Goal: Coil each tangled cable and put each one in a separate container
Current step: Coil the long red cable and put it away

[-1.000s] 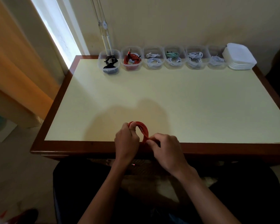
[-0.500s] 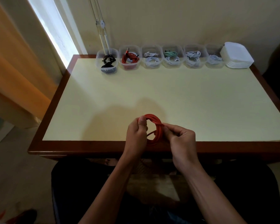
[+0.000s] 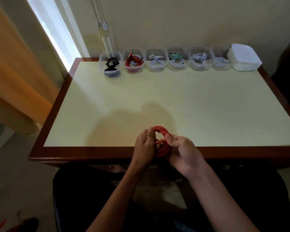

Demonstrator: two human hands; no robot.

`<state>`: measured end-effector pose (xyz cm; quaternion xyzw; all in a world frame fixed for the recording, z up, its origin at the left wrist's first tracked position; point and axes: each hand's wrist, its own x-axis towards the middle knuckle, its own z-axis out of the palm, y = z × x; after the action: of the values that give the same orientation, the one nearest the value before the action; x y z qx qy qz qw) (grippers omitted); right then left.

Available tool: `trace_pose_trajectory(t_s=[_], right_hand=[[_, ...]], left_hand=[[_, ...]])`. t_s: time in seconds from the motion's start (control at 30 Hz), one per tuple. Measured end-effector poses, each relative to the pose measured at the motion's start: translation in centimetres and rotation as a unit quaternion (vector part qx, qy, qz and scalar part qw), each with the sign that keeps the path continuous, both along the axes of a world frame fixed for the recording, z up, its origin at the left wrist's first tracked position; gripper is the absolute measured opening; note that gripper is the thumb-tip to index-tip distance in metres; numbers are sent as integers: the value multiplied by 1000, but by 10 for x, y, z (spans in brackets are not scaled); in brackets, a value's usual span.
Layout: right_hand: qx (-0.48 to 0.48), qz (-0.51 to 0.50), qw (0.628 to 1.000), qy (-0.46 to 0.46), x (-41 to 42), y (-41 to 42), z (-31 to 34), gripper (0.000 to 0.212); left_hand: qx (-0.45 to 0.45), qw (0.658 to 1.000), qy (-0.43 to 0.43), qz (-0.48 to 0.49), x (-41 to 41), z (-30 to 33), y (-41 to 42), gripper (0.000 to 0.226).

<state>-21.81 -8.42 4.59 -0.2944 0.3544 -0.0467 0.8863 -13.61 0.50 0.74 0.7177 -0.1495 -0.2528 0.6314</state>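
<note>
Red cable (image 3: 162, 144) coil gripped by left hand (image 3: 145, 148) and right hand (image 3: 182, 153), now lower, over table edge (image 3: 107, 150).

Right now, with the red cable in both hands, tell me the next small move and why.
Probably tuck in the loose end to lock the coil. The left hand and right hand both grip the red cable at the table's near edge; it looks fully looped, with one strand crossing the middle. All six containers already hold cables.
</note>
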Motion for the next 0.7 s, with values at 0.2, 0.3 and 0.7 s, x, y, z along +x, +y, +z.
trace_pose_trajectory(t_s=[0.2, 0.3, 0.7], right_hand=[[-485, 33, 864, 132, 0, 1, -6, 27], [-644, 35, 763, 50, -5, 0, -1, 19], [-586, 273, 761, -47, -9, -7, 4, 42]], left_hand=[[57, 993, -88, 57, 6, -5, -2, 32], [76, 986, -132, 66, 10, -5, -1, 28], [82, 985, -150, -26, 25, -4, 6, 32]])
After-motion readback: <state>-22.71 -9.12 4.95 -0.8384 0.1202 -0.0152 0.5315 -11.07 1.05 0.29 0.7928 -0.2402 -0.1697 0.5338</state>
